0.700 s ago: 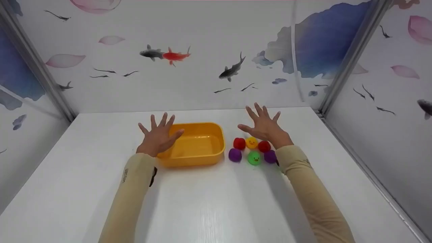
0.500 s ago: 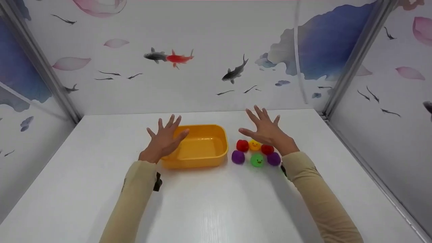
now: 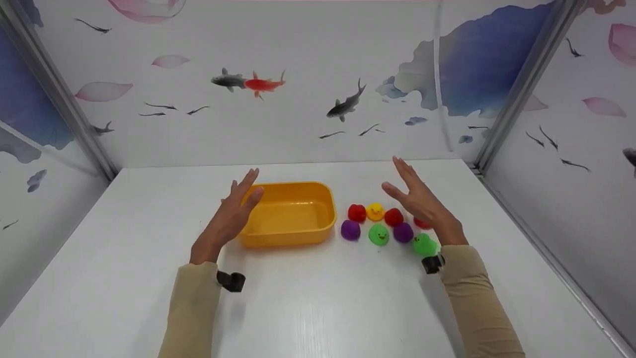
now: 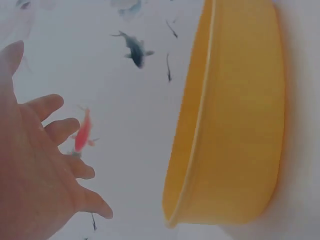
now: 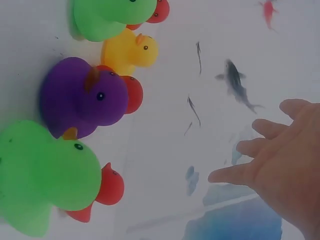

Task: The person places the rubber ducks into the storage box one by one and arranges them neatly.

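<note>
My left hand (image 3: 226,219) is held above the left end of an orange-yellow plastic tub (image 3: 285,239), fingers extended and holding nothing. The left wrist view shows a gap between that hand and the tub wall (image 4: 240,115). My right hand (image 3: 422,199) hovers over the right side of a group of rubber ducks, also with straight fingers and nothing in it. The group has a yellow duck (image 3: 375,212), green ducks (image 3: 379,234), purple ducks (image 3: 351,230) and red ducks (image 3: 357,213). Beneath the right hand, a red duck (image 3: 421,223) is partly hidden. In the right wrist view, a purple duck (image 5: 80,100) lies beside a large-looking green duck (image 5: 50,175).
The white table (image 3: 308,298) is bounded by a back wall (image 3: 298,134) painted with fish and petals, and by side walls with metal corner posts. Small black cameras (image 3: 232,282) sit on both wrists.
Both hands have turned from palms down to palms facing each other. The right hand has shifted right and back towards me, uncovering a green duck and part of a red one.
</note>
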`<state>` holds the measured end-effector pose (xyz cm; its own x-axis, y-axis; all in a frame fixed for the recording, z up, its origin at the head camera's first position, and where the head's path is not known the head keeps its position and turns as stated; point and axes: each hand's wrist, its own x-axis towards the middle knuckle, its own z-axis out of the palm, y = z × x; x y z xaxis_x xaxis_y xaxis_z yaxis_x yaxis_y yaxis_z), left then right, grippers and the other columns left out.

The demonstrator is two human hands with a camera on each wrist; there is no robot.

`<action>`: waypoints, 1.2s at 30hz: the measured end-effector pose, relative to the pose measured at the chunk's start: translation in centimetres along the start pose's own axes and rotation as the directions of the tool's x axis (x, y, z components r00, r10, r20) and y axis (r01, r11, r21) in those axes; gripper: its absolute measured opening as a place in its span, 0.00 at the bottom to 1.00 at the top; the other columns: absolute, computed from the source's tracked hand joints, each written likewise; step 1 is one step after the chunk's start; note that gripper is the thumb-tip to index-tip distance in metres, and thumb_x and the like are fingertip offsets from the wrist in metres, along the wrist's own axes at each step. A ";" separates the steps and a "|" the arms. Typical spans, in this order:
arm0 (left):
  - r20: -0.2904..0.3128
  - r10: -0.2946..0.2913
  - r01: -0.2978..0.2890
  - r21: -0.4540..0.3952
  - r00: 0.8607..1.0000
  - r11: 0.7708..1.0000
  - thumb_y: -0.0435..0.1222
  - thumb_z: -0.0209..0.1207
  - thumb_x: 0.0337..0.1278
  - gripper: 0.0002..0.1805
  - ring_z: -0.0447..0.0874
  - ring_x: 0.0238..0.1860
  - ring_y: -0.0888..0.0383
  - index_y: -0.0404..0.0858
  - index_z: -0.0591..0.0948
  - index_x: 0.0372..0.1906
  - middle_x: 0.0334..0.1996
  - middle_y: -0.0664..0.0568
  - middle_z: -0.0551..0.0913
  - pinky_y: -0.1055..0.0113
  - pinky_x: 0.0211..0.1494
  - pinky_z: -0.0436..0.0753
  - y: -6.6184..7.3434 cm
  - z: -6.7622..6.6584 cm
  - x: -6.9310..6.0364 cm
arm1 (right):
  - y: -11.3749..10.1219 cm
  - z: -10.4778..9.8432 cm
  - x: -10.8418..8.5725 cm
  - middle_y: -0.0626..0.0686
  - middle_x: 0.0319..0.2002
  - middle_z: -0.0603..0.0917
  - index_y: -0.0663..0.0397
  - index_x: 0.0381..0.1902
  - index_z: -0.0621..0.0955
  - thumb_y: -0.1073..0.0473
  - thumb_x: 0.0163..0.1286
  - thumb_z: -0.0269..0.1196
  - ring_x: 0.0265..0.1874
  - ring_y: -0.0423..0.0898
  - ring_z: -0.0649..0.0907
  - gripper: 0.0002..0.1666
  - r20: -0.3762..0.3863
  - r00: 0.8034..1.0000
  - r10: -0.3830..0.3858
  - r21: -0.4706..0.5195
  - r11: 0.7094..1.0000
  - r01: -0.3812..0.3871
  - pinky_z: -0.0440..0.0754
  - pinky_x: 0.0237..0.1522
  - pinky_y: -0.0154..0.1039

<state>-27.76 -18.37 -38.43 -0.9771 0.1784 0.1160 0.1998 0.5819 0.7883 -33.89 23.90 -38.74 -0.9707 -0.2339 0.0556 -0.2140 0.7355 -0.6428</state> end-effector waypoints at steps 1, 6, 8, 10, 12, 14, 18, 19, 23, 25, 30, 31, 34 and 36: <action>-0.017 -0.011 0.010 -0.038 1.000 0.999 0.65 0.36 0.72 0.37 0.30 0.83 0.46 0.63 0.46 0.80 0.83 0.59 0.42 0.34 0.80 0.30 -0.3 -0.1 -0.3 | 0.4 -0.2 -0.3 0.48 0.83 0.35 0.23 0.80 0.37 0.25 0.70 0.47 0.82 0.59 0.38 0.50 -0.016 1.000 0.000 0.022 1.000 0.000 0.36 0.75 0.74; -0.096 -0.115 0.095 -0.191 0.989 0.977 0.62 0.37 0.74 0.36 0.41 0.83 0.48 0.59 0.48 0.81 0.82 0.55 0.46 0.40 0.83 0.43 -2.0 -0.4 -1.5 | 1.9 -1.3 -1.5 0.54 0.83 0.41 0.33 0.82 0.43 0.31 0.75 0.46 0.81 0.62 0.44 0.46 -0.082 0.997 0.009 0.144 0.990 0.003 0.41 0.75 0.74; -0.114 -0.168 0.140 -0.222 0.979 0.965 0.60 0.39 0.75 0.36 0.41 0.83 0.47 0.56 0.47 0.81 0.82 0.54 0.46 0.42 0.84 0.45 -2.6 -0.4 -1.6 | 2.4 -1.6 -1.9 0.56 0.82 0.43 0.37 0.82 0.46 0.32 0.76 0.45 0.81 0.63 0.45 0.44 -0.100 0.995 0.030 0.183 0.983 -0.011 0.42 0.76 0.74; -0.120 -0.224 0.190 -0.243 0.967 0.951 0.58 0.40 0.75 0.37 0.42 0.83 0.46 0.55 0.46 0.81 0.83 0.53 0.46 0.43 0.84 0.47 -3.2 -0.5 -1.5 | 2.9 -1.8 -2.1 0.57 0.82 0.44 0.39 0.82 0.47 0.32 0.76 0.46 0.81 0.63 0.46 0.45 -0.117 0.991 0.061 0.204 0.978 -0.036 0.44 0.76 0.73; -0.122 -0.275 0.236 -0.263 0.954 0.935 0.56 0.41 0.76 0.37 0.42 0.83 0.45 0.54 0.45 0.82 0.82 0.52 0.46 0.43 0.83 0.49 -3.6 -0.5 -1.3 | 3.2 -1.9 -2.2 0.58 0.82 0.45 0.40 0.82 0.48 0.30 0.74 0.47 0.81 0.63 0.47 0.46 -0.133 0.987 0.095 0.217 0.974 -0.065 0.47 0.76 0.72; -0.120 -0.322 0.280 -0.275 0.939 0.920 0.54 0.42 0.76 0.37 0.44 0.82 0.45 0.55 0.45 0.82 0.82 0.51 0.48 0.43 0.83 0.50 -4.0 -0.6 -1.2 | 3.6 -1.8 -2.1 0.59 0.82 0.48 0.42 0.81 0.51 0.29 0.72 0.50 0.80 0.62 0.50 0.48 -0.157 0.980 0.125 0.233 0.969 -0.086 0.51 0.76 0.70; -0.082 -0.392 0.351 -0.308 0.916 0.884 0.52 0.43 0.77 0.37 0.49 0.81 0.43 0.54 0.43 0.82 0.82 0.45 0.47 0.45 0.80 0.61 -4.8 -0.7 -1.2 | 4.3 -1.5 -1.8 0.59 0.80 0.55 0.47 0.79 0.58 0.29 0.69 0.56 0.79 0.59 0.56 0.50 -0.220 0.959 0.176 0.288 0.951 -0.108 0.59 0.77 0.63; -0.060 -0.405 0.368 -0.314 0.912 0.875 0.51 0.43 0.77 0.37 0.50 0.81 0.42 0.53 0.42 0.82 0.82 0.44 0.47 0.46 0.79 0.65 -5.0 -0.7 -1.3 | 4.6 -1.5 -1.8 0.59 0.79 0.57 0.49 0.79 0.59 0.30 0.68 0.57 0.79 0.59 0.58 0.50 -0.236 0.953 0.191 0.298 0.947 -0.115 0.61 0.77 0.62; 0.026 -0.434 0.418 -0.328 0.900 0.847 0.50 0.43 0.78 0.38 0.56 0.79 0.41 0.51 0.38 0.82 0.82 0.42 0.45 0.49 0.72 0.75 -5.8 -0.3 -1.3 | 6.1 -1.1 -1.8 0.63 0.77 0.60 0.53 0.78 0.59 0.31 0.67 0.60 0.76 0.61 0.62 0.52 -0.242 0.934 0.262 0.298 0.936 -0.185 0.65 0.75 0.59; 0.048 -0.438 0.427 -0.337 0.898 0.839 0.48 0.42 0.78 0.38 0.59 0.77 0.41 0.50 0.38 0.82 0.81 0.41 0.47 0.50 0.71 0.76 -6.1 0.0 -1.3 | 6.9 -0.9 -1.8 0.64 0.77 0.60 0.53 0.78 0.58 0.30 0.66 0.61 0.76 0.62 0.63 0.54 -0.216 0.929 0.300 0.288 0.929 -0.233 0.66 0.75 0.60; 0.066 -0.430 0.422 -0.367 0.901 0.829 0.44 0.41 0.79 0.35 0.68 0.72 0.43 0.48 0.42 0.82 0.79 0.39 0.55 0.52 0.69 0.78 -6.6 1.0 -1.1 | 8.4 -0.3 -1.8 0.64 0.78 0.56 0.55 0.78 0.58 0.31 0.66 0.62 0.76 0.63 0.61 0.54 -0.125 0.904 0.409 0.343 0.873 -0.347 0.65 0.76 0.58; 0.067 -0.428 0.421 -0.369 0.901 0.828 0.43 0.41 0.79 0.35 0.69 0.71 0.43 0.47 0.43 0.82 0.78 0.39 0.56 0.52 0.69 0.79 -6.7 1.0 -1.1 | 8.6 -0.2 -1.8 0.64 0.78 0.56 0.56 0.77 0.58 0.32 0.66 0.62 0.76 0.63 0.61 0.54 -0.111 0.895 0.432 0.359 0.857 -0.369 0.66 0.76 0.57; 0.067 -0.427 0.420 -0.374 0.902 0.827 0.42 0.41 0.78 0.34 0.71 0.69 0.43 0.47 0.46 0.82 0.78 0.40 0.58 0.53 0.68 0.80 -6.9 1.1 -1.1 | 9.2 0.1 -1.7 0.65 0.78 0.56 0.59 0.76 0.59 0.35 0.67 0.63 0.75 0.62 0.62 0.52 -0.067 0.882 0.467 0.423 0.814 -0.399 0.67 0.76 0.54; 0.066 -0.424 0.417 -0.374 0.903 0.828 0.42 0.41 0.78 0.34 0.71 0.69 0.43 0.48 0.46 0.81 0.78 0.41 0.58 0.54 0.67 0.80 -6.9 1.1 -1.1 | 9.4 0.2 -1.7 0.67 0.77 0.56 0.61 0.75 0.60 0.36 0.67 0.63 0.75 0.62 0.63 0.51 -0.045 0.880 0.472 0.444 0.799 -0.406 0.69 0.75 0.52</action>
<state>-27.95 -21.73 -44.71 -0.9624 -0.0329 -0.2697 -0.2688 0.2593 0.9276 -34.22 31.07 -44.99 -0.9605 0.1703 -0.2199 0.2714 0.4005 -0.8752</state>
